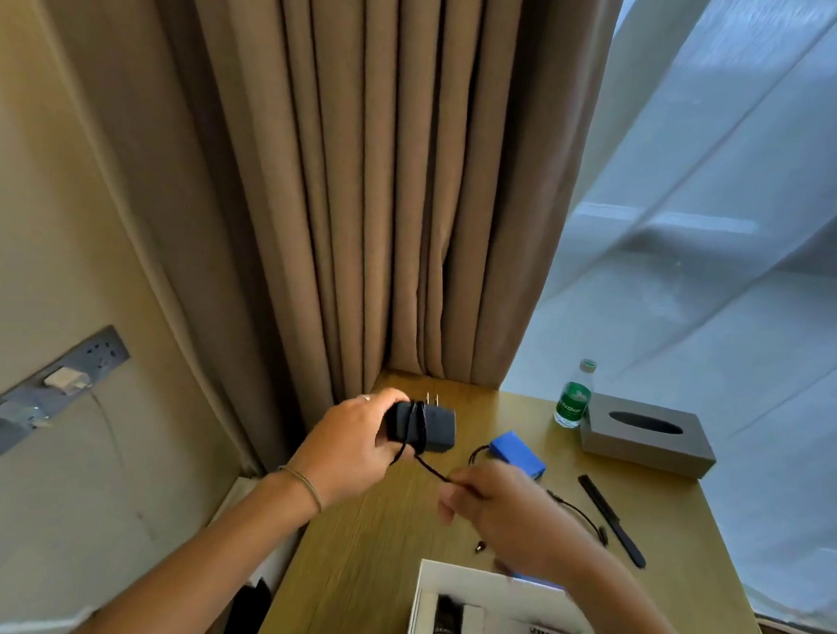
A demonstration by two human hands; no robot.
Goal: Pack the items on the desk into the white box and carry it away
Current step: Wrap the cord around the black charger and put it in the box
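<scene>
My left hand (352, 439) grips a black power adapter (432, 429) above the wooden desk (365, 546), its prongs pointing up and black cord wound round it. My right hand (508, 510) pinches the loose end of that cord (430, 467), which stretches taut between both hands. A blue battery pack (518, 450) with a black lead lies on the desk behind my right hand. The white box (429, 579) stands open at the near edge, with several items inside. A black comb (609, 518) lies to the right.
A green-labelled water bottle (574, 397) and a grey tissue box (648, 435) stand at the desk's far right. Brown curtains (365, 193) hang behind the desk. A wall socket panel (49, 389) with a white charger is at the left. A small dark object (480, 546) lies near the box.
</scene>
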